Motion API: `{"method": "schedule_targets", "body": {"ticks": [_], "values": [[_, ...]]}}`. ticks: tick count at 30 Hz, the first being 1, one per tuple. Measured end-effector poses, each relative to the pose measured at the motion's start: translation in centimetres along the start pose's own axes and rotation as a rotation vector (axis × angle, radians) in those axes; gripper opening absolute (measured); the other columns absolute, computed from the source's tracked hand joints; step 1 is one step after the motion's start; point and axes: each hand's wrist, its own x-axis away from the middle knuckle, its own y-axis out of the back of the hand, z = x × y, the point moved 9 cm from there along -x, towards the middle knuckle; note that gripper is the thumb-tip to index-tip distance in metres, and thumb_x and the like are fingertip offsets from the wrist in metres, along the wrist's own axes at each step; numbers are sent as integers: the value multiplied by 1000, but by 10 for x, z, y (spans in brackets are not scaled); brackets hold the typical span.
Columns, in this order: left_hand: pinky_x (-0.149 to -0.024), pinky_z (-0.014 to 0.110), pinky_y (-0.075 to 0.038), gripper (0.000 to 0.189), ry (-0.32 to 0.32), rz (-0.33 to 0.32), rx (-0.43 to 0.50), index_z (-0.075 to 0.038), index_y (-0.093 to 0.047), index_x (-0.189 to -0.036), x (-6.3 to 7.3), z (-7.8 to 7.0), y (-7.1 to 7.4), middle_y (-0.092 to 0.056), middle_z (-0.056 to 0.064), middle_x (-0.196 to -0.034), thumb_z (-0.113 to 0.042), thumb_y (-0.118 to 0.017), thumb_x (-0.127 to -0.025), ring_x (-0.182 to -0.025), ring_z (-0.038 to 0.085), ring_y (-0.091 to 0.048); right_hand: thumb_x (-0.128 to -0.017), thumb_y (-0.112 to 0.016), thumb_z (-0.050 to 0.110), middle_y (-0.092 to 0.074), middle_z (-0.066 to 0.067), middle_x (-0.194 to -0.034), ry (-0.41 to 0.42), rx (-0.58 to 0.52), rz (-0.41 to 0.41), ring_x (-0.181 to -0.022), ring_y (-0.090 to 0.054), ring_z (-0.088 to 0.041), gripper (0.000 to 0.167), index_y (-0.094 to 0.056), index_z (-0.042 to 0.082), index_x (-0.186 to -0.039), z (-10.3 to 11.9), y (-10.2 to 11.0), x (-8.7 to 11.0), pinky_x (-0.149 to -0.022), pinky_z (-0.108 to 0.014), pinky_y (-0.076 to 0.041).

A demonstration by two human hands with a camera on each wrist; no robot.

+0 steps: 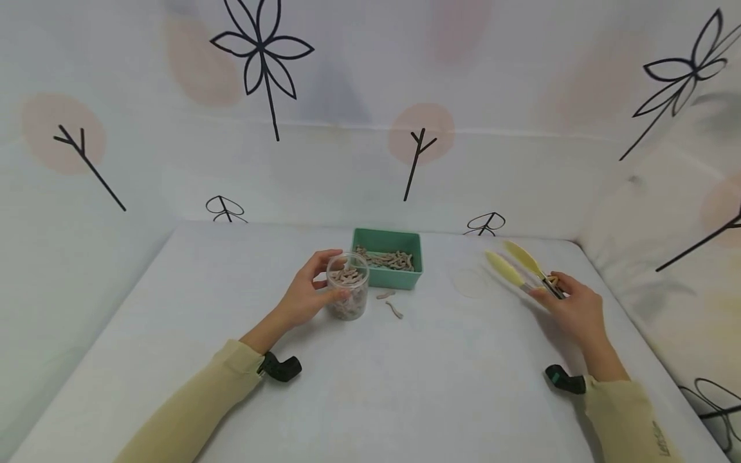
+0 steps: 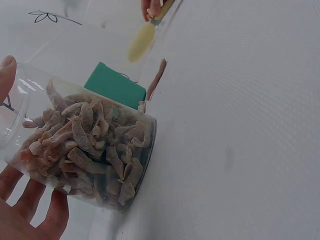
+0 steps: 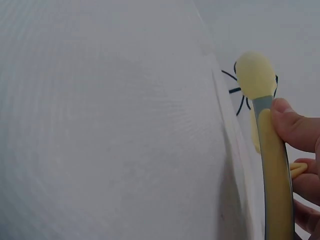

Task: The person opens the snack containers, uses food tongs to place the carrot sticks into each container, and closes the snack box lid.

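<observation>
My left hand [image 1: 302, 294] grips a clear plastic jar [image 1: 349, 303], thumb on the near side and fingers round the far side. Greyish-brown, powdery dried strips [image 2: 85, 135] fill much of the jar, which has no lid on it. Over the right side of the table, my right hand [image 1: 577, 313] holds tongs [image 1: 505, 269] with yellow tips and metal arms. The two tips stand apart with nothing between them, pointing toward the back left. In the right wrist view the thumb lies along one arm of the tongs [image 3: 275, 165].
Just behind the jar, to its right, sits a green rectangular box [image 1: 395, 279] holding more of the same strips [image 1: 396, 260]. Two loose strips [image 1: 395, 310] lie on the white table [image 1: 428, 392] in front of it. A patterned cloth wall [image 1: 347, 173] rises at the back edge.
</observation>
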Motion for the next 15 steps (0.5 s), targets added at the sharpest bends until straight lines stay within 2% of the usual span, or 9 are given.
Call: {"method": "schedule_targets", "body": {"ticks": [4, 7, 10, 15], "values": [[-100, 56, -45, 73, 3, 5, 6, -15, -41, -148, 1, 0, -2, -54, 12, -139, -10, -79, -86, -128, 30, -48, -91, -70, 48, -44, -37, -139, -90, -2, 50, -124, -40, -59, 82, -42, -9, -143, -15, -9, 2, -97, -68, -31], [-100, 56, -45, 74, 8, 4, 13, -15, -40, -149, 1, 0, -2, -53, 14, -140, -7, -79, -86, -129, 31, -48, -90, -70, 50, -41, -38, -141, -127, 9, 70, -124, -39, -59, 87, -39, -9, -146, -20, -14, 2, -97, -69, -30], [-100, 58, -44, 76, 11, -1, 15, -12, -39, -150, 0, 0, -2, -52, 17, -141, -3, -78, -85, -130, 34, -46, -89, -72, 49, -41, -39, -141, -117, 18, 74, -122, -40, -59, 87, -38, -8, -146, -19, -15, 1, -95, -68, -32], [-101, 57, -43, 75, 22, -4, -1, -12, -39, -149, 0, 0, 0, -53, 14, -140, -6, -78, -86, -130, 32, -46, -87, -71, 56, -35, -43, -141, -84, 76, 187, -121, -35, -64, 100, -27, -8, -151, -17, -20, 1, -95, -72, -31]]}}
